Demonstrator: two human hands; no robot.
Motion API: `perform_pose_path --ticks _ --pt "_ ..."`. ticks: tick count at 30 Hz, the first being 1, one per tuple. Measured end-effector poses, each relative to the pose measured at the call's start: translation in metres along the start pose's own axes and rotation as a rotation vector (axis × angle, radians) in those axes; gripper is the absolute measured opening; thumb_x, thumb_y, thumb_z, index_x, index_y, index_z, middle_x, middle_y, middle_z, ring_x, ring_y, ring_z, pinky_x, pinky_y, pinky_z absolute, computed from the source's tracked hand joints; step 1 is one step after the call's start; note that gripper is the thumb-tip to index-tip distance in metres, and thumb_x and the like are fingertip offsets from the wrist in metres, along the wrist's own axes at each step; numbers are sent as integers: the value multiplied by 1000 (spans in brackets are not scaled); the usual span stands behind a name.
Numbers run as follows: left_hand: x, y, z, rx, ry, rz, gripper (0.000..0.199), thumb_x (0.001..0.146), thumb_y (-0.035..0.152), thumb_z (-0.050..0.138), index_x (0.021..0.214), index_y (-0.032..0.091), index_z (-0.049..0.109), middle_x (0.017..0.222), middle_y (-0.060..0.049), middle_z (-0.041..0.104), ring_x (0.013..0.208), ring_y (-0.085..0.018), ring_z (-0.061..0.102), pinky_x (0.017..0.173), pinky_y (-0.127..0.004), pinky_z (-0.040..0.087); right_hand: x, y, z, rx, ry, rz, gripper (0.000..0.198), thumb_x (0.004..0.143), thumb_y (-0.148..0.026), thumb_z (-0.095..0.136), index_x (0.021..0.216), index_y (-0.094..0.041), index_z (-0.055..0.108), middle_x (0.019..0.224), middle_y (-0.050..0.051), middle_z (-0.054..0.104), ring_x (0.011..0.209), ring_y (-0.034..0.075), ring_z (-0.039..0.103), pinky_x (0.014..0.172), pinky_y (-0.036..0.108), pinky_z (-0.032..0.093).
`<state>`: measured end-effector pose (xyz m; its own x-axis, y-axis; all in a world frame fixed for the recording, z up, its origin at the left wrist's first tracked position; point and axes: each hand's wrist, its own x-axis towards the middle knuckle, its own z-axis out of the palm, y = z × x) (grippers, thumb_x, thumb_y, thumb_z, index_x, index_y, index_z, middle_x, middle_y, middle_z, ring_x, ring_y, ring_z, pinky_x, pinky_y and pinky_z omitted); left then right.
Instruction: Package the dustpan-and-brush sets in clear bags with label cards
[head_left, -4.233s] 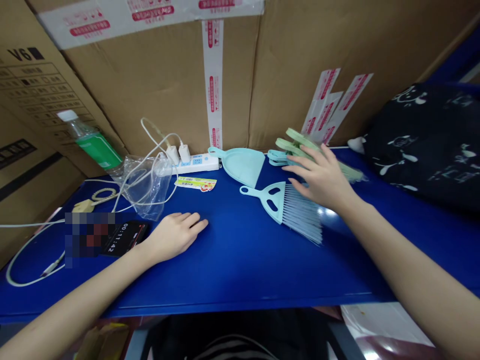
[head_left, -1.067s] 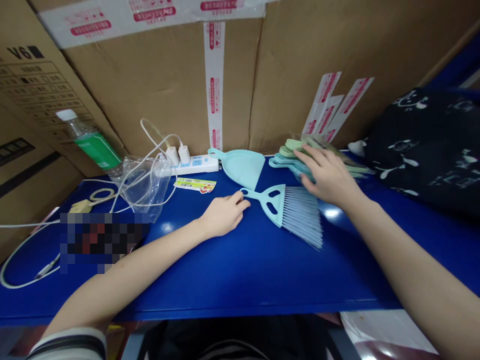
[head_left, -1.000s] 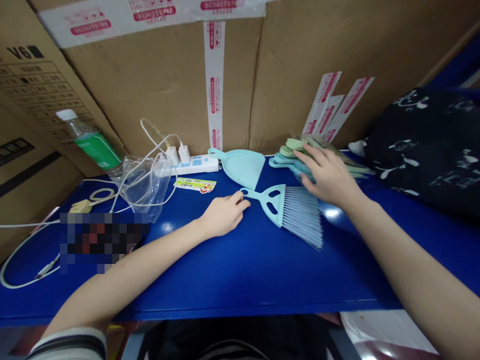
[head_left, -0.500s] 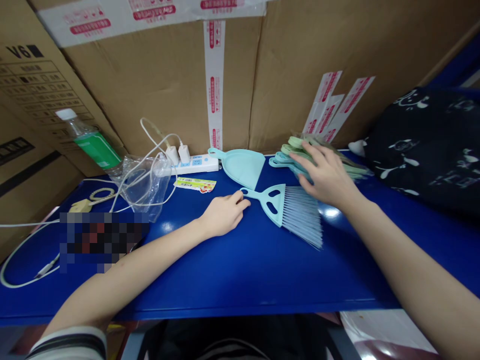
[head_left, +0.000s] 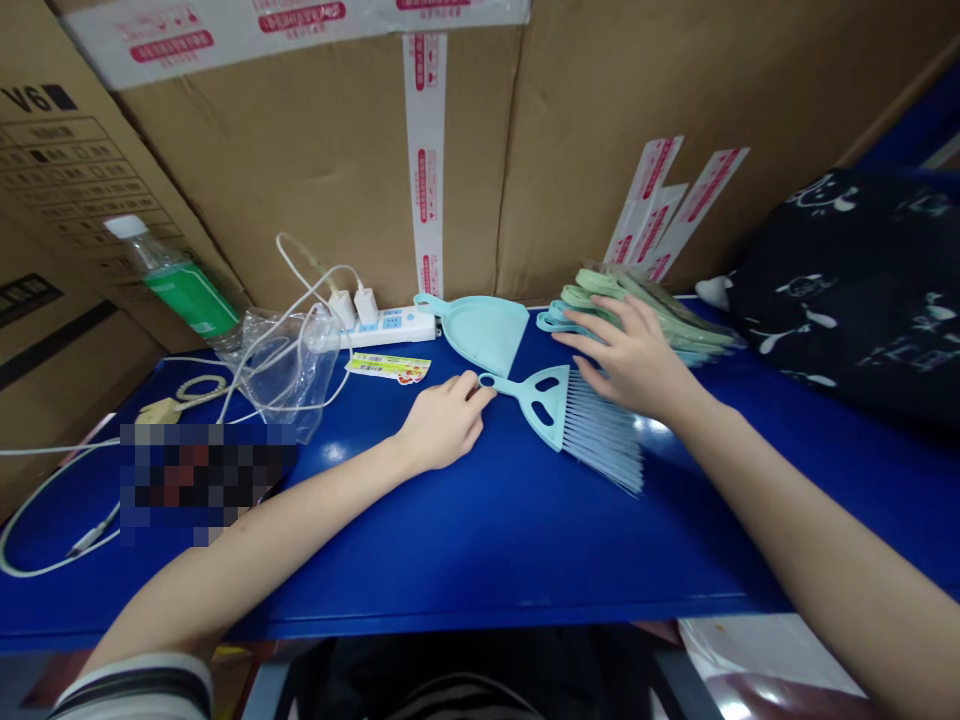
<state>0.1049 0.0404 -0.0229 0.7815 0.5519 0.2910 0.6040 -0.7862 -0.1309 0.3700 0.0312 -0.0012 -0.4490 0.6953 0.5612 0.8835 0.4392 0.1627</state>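
My left hand (head_left: 444, 425) rests on the blue table with its fingers curled in, the fingertips at the looped handle end of a light-blue hand brush (head_left: 546, 405). The brush lies flat, its pale bristles fanned out to the right. My right hand (head_left: 630, 350) has its fingers spread and holds nothing; it hovers above the bristles, in front of a pile of green and blue hand brushes and dustpans (head_left: 600, 285), which it partly hides. Behind the brush lies a light-blue dustpan (head_left: 484, 330), handle to the left.
A white power strip (head_left: 397, 325) with plugged-in chargers stands against a cardboard box (head_left: 322, 160). Left of it are cables, a crumpled plastic bag (head_left: 289, 370), a bottle (head_left: 187, 290) and a blurred-out object. A label strip (head_left: 390, 366) lies nearby. A black patterned bag (head_left: 847, 300) sits at right.
My right hand has moved left and slightly down, off the pile and nearer the brush. My left hand and the brush stay put apart from a slight shift of the view.
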Motion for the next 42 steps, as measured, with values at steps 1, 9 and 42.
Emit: perform_pose_path --ticks 1,9,42 --pt "0 0 0 1 18 -2 30 90 12 41 115 16 56 100 -9 58 89 -22 60 72 -34 53 0 0 1 7 -5 -12 33 90 -18 44 108 -27 70 124 8 67 123 38 52 104 68 32" --pt "1 -2 1 -57 45 -48 35 88 16 43 121 13 55 124 -16 57 114 -29 53 92 -46 49 -1 6 6 47 -108 -97 35 93 -25 40 105 -26 73 106 8 75 106 32 61 87 55 47" --pt "37 -22 0 211 -12 0 41 89 3 36 123 11 59 121 -16 66 116 -27 60 88 -40 47 -5 9 8 55 -118 -73 30 92 -12 37 79 -21 62 113 17 65 105 31 58 80 46 49"
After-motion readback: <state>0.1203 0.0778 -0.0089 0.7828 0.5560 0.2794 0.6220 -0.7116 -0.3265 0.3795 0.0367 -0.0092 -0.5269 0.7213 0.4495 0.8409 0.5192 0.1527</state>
